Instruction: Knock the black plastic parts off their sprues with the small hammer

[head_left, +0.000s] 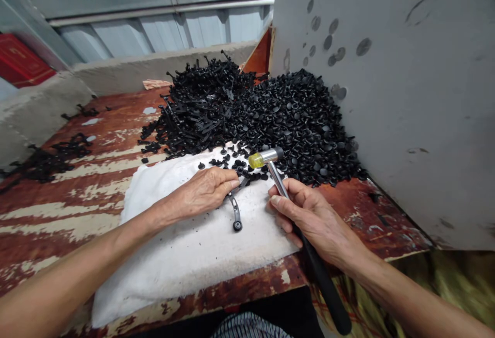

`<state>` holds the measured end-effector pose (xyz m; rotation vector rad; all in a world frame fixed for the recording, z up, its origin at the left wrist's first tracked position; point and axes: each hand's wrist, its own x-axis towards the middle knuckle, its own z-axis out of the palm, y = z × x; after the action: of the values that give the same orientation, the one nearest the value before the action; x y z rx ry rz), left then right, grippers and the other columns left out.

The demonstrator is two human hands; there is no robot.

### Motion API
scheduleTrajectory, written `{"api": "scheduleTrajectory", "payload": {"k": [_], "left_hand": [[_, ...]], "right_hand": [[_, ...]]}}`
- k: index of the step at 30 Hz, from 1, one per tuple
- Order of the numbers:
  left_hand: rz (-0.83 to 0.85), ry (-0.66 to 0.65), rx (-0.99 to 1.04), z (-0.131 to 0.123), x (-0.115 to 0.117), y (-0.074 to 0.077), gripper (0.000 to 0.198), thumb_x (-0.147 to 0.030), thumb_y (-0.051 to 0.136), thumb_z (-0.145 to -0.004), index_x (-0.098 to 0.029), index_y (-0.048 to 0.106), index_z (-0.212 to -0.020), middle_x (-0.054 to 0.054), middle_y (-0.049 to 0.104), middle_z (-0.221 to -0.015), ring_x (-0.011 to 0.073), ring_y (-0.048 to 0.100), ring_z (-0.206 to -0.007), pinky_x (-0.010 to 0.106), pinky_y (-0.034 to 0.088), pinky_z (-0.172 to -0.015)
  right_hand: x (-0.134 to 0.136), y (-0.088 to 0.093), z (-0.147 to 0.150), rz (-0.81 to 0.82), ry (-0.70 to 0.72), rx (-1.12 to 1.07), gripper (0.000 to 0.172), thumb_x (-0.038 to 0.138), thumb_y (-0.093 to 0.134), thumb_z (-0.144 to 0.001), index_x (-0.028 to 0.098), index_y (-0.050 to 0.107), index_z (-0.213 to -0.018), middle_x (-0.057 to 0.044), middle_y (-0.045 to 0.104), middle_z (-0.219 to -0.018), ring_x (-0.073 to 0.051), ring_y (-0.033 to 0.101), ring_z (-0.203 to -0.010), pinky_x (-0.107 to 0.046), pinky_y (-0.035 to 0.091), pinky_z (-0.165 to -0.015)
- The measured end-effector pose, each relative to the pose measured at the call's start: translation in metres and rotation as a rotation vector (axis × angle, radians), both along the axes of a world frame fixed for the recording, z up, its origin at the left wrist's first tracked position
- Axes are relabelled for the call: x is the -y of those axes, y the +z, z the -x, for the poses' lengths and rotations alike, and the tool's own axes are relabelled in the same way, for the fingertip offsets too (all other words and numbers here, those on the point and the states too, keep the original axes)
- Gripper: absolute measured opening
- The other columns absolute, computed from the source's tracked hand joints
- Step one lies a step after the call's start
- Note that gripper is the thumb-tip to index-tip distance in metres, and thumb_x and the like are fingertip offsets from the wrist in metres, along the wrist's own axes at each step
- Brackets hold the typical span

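Note:
Over the white cloth [185, 266], my left hand [207, 188] is closed in a pinch on a black slotted bracket [234, 206]. One arm of the bracket points down toward me and ends in a round knob; its other arm slants up to the right. My fingers hide part of it. My right hand [309, 214] grips a small mallet [279, 181] by its shaft, where metal meets black handle. The mallet's yellow tip points left, its dark tip right, and the head is just right of the bracket. Several loose black round-headed pieces [224, 160] lie beyond my left fingers.
A large heap of black round-headed pieces [297, 121] adjoins a pile of long black parts [201, 101]. More dark parts [50, 157] lie at left on the worn red-brown table [93, 204]. A grey panel [406, 121] stands on the right; a low concrete ledge [127, 72] runs behind.

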<state>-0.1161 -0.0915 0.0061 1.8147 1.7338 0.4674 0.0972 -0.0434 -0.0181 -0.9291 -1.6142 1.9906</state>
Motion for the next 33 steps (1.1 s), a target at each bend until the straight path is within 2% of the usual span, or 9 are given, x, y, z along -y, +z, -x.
{"api": "scheduleTrajectory", "payload": {"k": [14,29,31,33], "left_hand": [[0.026,0.017,0.039,-0.0017,0.0013,0.0018,0.033,-0.035,0.036,-0.09,-0.02,0.036,-0.06,-0.005,0.032,-0.057,0.0092,0.029,-0.053,0.024,0.026,-0.05],[0.044,-0.001,-0.015,0.0007,-0.0007,0.0003,0.033,-0.036,0.036,-0.089,-0.02,0.037,-0.06,-0.005,0.035,-0.058,0.0094,0.031,-0.054,0.023,0.027,-0.051],[0.066,-0.008,-0.02,0.0013,-0.0024,0.0015,0.034,-0.035,0.036,-0.089,-0.02,0.037,-0.059,-0.005,0.035,-0.057,0.0095,0.031,-0.054,0.023,0.027,-0.051],[0.101,-0.019,-0.017,0.0023,-0.0041,0.0031,0.033,-0.034,0.037,-0.088,-0.02,0.038,-0.059,-0.005,0.035,-0.056,0.0094,0.03,-0.053,0.023,0.026,-0.051]], "right_hand": [[-0.0001,-0.0001,-0.0005,0.007,0.001,-0.003,0.018,0.037,0.057,-0.084,0.021,0.049,-0.086,0.011,0.044,-0.046,-0.005,0.031,-0.034,-0.015,0.027,-0.031],[-0.0009,0.0003,-0.0006,-0.019,0.012,0.017,0.016,0.036,0.055,-0.087,0.022,0.049,-0.086,0.01,0.042,-0.048,-0.006,0.03,-0.036,-0.016,0.027,-0.033],[-0.0027,0.0021,-0.0021,-0.107,0.025,0.047,0.016,0.036,0.052,-0.089,0.021,0.051,-0.085,0.009,0.042,-0.05,-0.007,0.031,-0.038,-0.018,0.029,-0.034],[-0.0055,0.0051,-0.0049,-0.343,0.03,0.095,0.015,0.032,0.048,-0.092,0.021,0.057,-0.09,0.005,0.05,-0.058,-0.01,0.042,-0.046,-0.021,0.04,-0.042]]}}
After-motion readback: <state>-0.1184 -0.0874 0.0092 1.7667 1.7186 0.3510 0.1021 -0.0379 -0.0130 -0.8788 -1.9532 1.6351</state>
